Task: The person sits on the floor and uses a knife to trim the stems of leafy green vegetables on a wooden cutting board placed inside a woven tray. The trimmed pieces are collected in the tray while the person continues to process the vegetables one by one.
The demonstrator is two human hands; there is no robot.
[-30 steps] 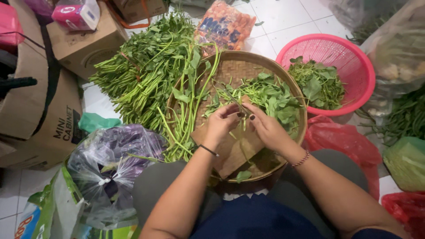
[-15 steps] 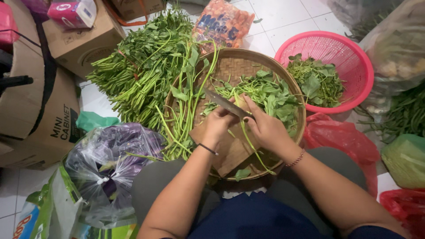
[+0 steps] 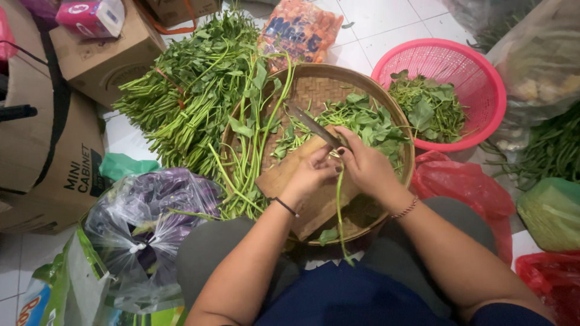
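My left hand (image 3: pixel 311 175) pinches a long green vegetable stem (image 3: pixel 339 208) over the wooden cutting board (image 3: pixel 290 181) in the round woven bamboo tray (image 3: pixel 314 90), while my right hand (image 3: pixel 365 166) grips a dark-bladed kitchen knife (image 3: pixel 314 127), fingers clenched, steadying it at the stem.

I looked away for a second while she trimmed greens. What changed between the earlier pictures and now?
The right hand raised the knife, blade pointing up-left over the woven tray. A green stem, earlier bunched between both hands, now hangs toward the lap; the left hand stays beside it. Pink basket and stem pile unchanged.
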